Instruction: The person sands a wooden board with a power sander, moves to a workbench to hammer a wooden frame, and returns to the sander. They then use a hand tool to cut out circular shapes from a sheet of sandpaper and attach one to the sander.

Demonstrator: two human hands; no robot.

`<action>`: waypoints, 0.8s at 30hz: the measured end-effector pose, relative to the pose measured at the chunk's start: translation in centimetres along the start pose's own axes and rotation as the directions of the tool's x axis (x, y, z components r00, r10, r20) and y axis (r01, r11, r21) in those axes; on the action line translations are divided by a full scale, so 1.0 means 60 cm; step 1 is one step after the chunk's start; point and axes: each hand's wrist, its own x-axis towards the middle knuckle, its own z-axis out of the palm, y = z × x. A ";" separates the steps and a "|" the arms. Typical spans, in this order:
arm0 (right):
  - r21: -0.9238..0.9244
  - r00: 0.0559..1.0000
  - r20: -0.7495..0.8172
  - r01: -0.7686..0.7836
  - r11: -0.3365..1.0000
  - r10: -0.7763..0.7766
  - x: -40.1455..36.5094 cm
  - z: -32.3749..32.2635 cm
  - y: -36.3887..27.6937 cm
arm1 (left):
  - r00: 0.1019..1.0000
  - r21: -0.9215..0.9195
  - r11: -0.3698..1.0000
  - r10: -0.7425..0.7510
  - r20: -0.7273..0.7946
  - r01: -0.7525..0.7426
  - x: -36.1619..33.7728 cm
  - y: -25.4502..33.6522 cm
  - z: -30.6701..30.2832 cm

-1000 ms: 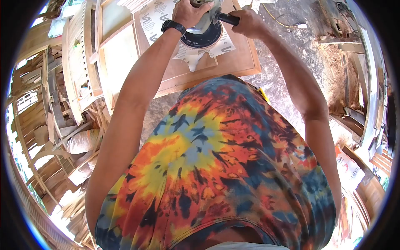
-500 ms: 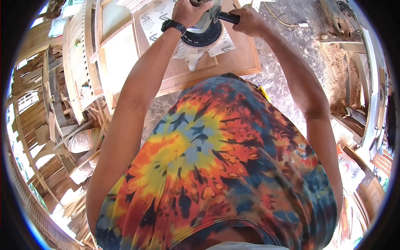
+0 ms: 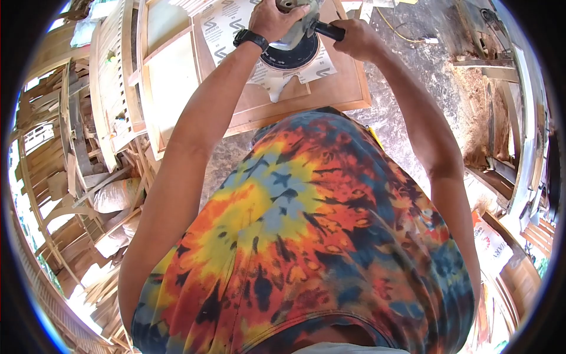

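Note:
An angle grinder with a broad black disc (image 3: 293, 54) lies low over a printed paper sheet (image 3: 321, 69) near the top of the view. My left hand (image 3: 274, 21), with a black watch on the wrist, is closed around the grinder's grey body (image 3: 293, 34). Wrapped round its black side handle (image 3: 330, 30) are the fingers of my right hand (image 3: 358, 41). The sheet has a torn lower edge and rests on a framed wooden panel (image 3: 341, 93). The disc overlaps the sheet in this view, and the grinder's top end is cut off by the frame.
Wooden frames (image 3: 121, 76) and stacked timber offcuts (image 3: 71, 135) fill the left side, with a sack (image 3: 117, 196) among them. A yellow cord (image 3: 392, 26) runs over the stained floor (image 3: 421, 74). On the right stand boards and a white printed bag (image 3: 490, 245).
Both hands and the grinder have shifted slightly right and down in view. The panel appears a little lower too. My grip on the grinder stays the same.

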 end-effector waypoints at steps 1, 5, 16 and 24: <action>-0.004 1.000 -0.002 0.002 1.000 -0.002 -0.001 -0.001 -0.001 | 1.000 -0.001 1.000 0.002 -0.004 -0.002 0.000 0.004 -0.001; 0.015 0.997 -0.055 0.054 0.998 -0.053 -0.005 0.007 0.004 | 1.000 0.037 0.999 -0.007 -0.013 0.008 -0.001 0.005 0.000; 0.076 0.998 -0.060 0.018 0.997 -0.013 -0.019 -0.004 -0.012 | 0.999 -0.048 0.999 -0.025 -0.031 0.024 -0.005 0.020 -0.002; 0.010 0.997 -0.073 0.014 1.000 -0.014 -0.023 0.008 -0.004 | 0.996 0.036 0.997 0.068 -0.056 -0.066 -0.009 0.018 -0.001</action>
